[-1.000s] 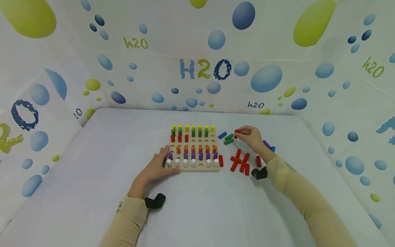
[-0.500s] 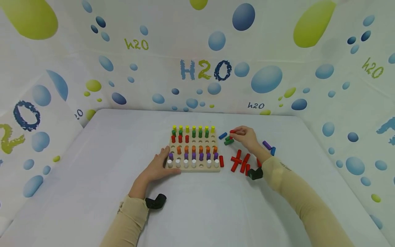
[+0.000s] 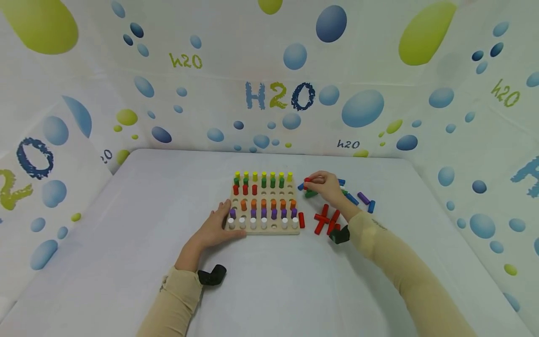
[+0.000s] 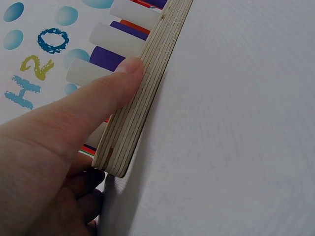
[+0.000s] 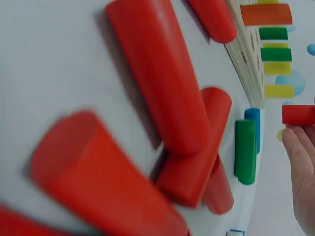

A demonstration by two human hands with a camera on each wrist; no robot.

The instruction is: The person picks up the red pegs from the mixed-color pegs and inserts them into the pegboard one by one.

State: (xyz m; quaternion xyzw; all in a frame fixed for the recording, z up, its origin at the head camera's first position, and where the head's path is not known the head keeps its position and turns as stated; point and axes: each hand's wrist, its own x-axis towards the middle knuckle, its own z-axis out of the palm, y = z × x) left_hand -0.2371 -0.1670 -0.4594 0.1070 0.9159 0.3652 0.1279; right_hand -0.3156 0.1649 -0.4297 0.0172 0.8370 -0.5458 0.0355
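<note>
A wooden peg board [image 3: 264, 229] lies in the middle of the white table [image 3: 126, 224], with rows of yellow, green, red, orange, purple and white pegs standing in it. My left hand [image 3: 214, 228] rests on its near left corner, thumb along the wooden edge [image 4: 142, 105]. My right hand [image 3: 324, 187] hovers just right of the board's far corner and pinches a short red peg [image 3: 308, 179], seen too in the right wrist view as the red peg [image 5: 297, 114]. Beneath that hand lie a green peg [image 5: 245, 150] and a blue peg [image 5: 253, 118].
Several loose red pegs [image 3: 326, 220] lie in a pile right of the board, with one red peg [image 3: 301, 219] against its edge. Blue and purple pegs [image 3: 364, 200] lie further right. Bubble-patterned walls enclose the table on three sides.
My right hand has carried the red peg leftwards, closer to the board's far right corner. The left hand has stayed on the board.
</note>
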